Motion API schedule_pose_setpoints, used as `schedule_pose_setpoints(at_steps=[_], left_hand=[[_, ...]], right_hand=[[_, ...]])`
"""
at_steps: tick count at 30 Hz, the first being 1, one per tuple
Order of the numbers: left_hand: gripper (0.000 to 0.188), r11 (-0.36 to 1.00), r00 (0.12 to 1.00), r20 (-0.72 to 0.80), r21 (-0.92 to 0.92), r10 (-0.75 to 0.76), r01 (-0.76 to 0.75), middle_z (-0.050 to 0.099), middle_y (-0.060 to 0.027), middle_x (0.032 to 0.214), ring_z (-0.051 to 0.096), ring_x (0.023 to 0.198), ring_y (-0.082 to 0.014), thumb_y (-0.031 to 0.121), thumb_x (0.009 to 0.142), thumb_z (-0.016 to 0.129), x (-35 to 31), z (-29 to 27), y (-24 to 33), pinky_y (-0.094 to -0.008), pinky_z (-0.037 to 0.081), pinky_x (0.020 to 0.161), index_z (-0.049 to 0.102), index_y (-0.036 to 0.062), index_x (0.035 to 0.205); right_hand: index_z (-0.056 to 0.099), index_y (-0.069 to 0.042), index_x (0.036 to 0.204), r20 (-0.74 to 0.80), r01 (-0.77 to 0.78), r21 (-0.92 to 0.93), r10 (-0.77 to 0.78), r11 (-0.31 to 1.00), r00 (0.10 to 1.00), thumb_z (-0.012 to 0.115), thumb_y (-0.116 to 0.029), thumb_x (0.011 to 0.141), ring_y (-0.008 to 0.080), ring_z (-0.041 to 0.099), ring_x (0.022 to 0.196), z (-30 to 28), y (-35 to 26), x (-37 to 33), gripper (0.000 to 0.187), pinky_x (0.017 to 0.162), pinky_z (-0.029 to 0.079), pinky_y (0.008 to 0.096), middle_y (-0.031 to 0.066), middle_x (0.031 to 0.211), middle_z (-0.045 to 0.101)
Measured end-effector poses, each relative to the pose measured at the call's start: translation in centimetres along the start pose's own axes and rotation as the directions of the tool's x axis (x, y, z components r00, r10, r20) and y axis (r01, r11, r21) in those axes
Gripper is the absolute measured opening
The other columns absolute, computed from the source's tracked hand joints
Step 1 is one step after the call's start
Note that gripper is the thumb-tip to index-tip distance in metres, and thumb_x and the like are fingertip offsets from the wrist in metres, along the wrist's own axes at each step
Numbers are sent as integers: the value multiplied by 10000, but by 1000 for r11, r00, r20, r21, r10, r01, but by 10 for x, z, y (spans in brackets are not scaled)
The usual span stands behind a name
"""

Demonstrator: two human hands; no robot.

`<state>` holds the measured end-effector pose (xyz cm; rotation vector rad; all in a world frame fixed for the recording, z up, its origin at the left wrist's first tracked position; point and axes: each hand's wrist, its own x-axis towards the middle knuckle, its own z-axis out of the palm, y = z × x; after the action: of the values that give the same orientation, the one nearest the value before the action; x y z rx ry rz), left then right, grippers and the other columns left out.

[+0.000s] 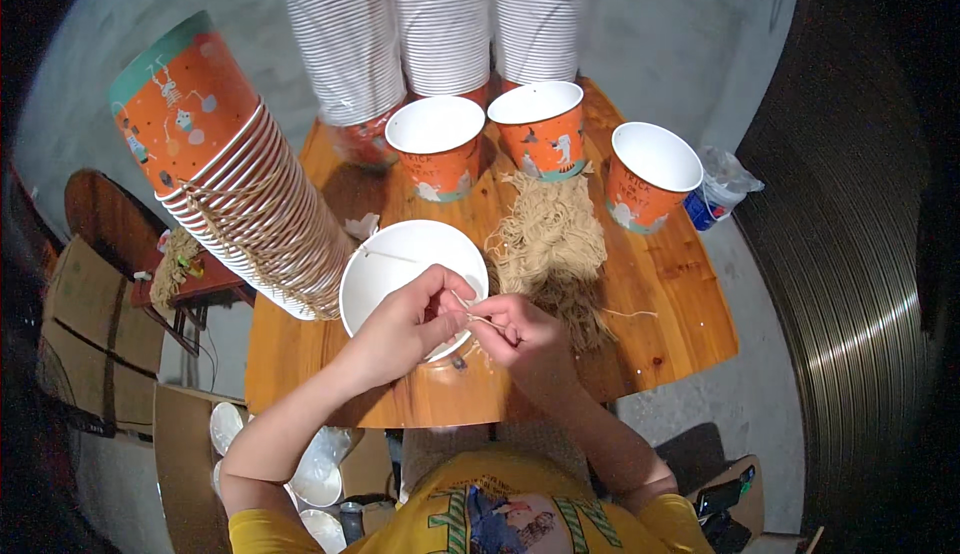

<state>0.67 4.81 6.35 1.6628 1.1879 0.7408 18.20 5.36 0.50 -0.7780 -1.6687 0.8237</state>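
A white-lined paper bucket stands on the wooden table right in front of me, its open mouth facing up. Over its right rim my left hand and my right hand come close together. Both pinch a thin tan cord between thumb and fingers. One length of the cord crosses the inside of the bucket to its far left wall. Beside my right hand lies a thick bundle of tan cords. To the left leans a tall nested stack of orange buckets with cord handles along its side.
Three orange buckets, one at the left, one in the middle and one at the right, stand behind the cords. Tall plastic-wrapped bucket stacks rise at the table's back. A cardboard box with white buckets sits below, left.
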Motion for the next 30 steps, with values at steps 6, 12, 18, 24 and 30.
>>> schedule_pose_setpoints(at_steps=[6,12,18,24,30], left_hand=[[201,1000,1000,3,19,9,-9,529,15,860,491,802,-63,86,908,582,2,0,3,-220,430,738,516,38,1092],[222,998,999,39,-50,34,-32,528,-2,855,502,784,-75,50,886,567,0,2,-2,-225,444,729,528,27,1103],[245,951,985,-8,263,171,-163,487,-90,930,531,789,-161,33,821,591,-3,5,5,-271,461,727,554,-1,1060],[160,880,964,-30,417,263,-227,441,-118,934,532,775,-209,21,800,594,-5,5,0,-320,469,702,563,-12,954],[88,871,955,-118,452,272,-192,464,-130,904,563,750,-244,37,816,589,-8,12,3,-342,473,667,548,-11,877]], right_hand=[[556,-49,886,-1,-8,1,8,1000,1000,648,21,813,-10,338,510,-1,4,2,136,443,281,183,-90,586,413],[521,-48,847,38,-81,113,77,990,996,625,39,806,-15,343,538,-1,-2,2,141,467,290,171,-95,612,404],[508,-45,855,48,-117,169,110,979,993,619,42,797,-13,345,547,2,3,-1,153,474,297,170,-91,623,401],[517,-47,847,2,-3,-99,3,995,1000,643,25,771,21,385,509,3,4,-1,164,455,339,202,-48,584,427],[545,-53,822,-63,55,-248,-73,967,995,672,-3,737,81,444,485,4,3,-1,160,458,402,252,13,568,475]])
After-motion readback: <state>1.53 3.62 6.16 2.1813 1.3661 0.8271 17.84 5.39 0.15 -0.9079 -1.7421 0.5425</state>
